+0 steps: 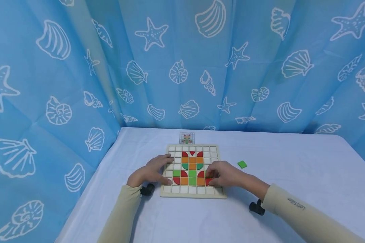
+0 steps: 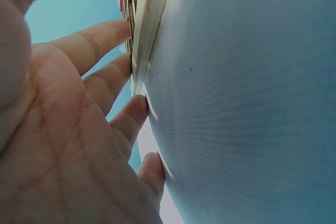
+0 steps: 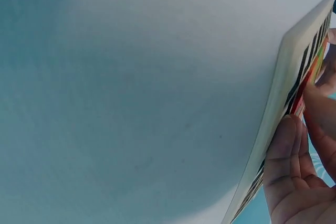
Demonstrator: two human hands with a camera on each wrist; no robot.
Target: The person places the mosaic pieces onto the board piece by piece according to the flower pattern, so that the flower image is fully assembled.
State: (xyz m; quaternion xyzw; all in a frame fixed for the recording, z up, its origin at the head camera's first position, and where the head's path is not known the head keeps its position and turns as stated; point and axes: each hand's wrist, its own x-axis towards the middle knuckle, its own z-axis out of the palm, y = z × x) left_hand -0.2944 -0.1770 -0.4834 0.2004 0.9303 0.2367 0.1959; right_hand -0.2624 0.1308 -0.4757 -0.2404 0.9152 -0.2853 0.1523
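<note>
A square wooden puzzle board [image 1: 193, 195] lies on the table, its grid partly filled with red, orange and green tiles that form a flower-like pattern. My right hand [image 1: 223, 173] is over the board's right side, fingers bent and thumb near a red quarter-round tile [image 1: 208, 181]. A green tile [image 1: 208, 177] shows as a sliver at its fingertips, which mostly hide it. In the right wrist view, the right hand [image 3: 296, 156] has its fingertips down at the grid. My left hand [image 1: 155, 168] rests spread along the board's left edge; its fingers [image 2: 107, 85] touch the rim in the left wrist view.
A loose green square tile [image 1: 242, 164] lies on the white-covered table [image 1: 292, 168] right of the board. Behind the board is a small pattern card [image 1: 187, 138] with a similar picture. A blue curtain [image 1: 176, 98] with shells and starfish hangs behind and at the left.
</note>
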